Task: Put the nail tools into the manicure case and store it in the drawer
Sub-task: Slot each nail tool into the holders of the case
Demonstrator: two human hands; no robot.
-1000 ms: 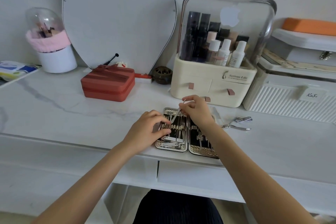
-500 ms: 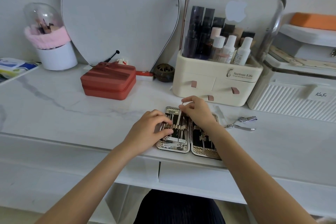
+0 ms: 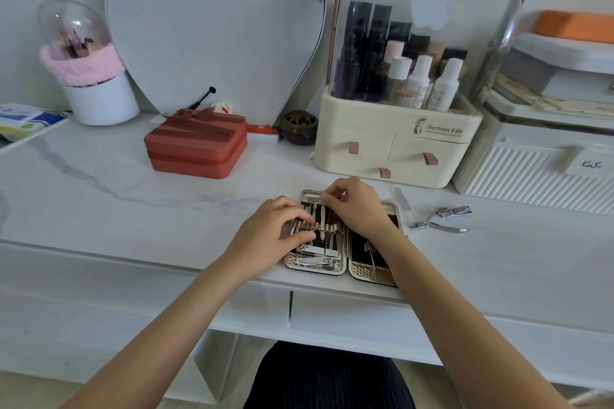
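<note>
The manicure case lies open flat near the front edge of the white marble table, its left half filled with several steel tools under an elastic band. My left hand rests on the left half, fingers pressing the band. My right hand pinches the top end of a thin tool at the upper part of the left half, the tool lying down into its slot. To the right of the case lie a nail file, nail nippers and a nail clipper. Closed drawers sit under the tabletop.
A red zip box stands back left, a cream cosmetics organiser behind the case, a white ribbed box at the right. A mirror, a small brown jar and a white brush holder line the wall.
My right hand has lowered the thin tool from a raised tilt down flat into the left half of the case. My left hand has stayed on the band.
</note>
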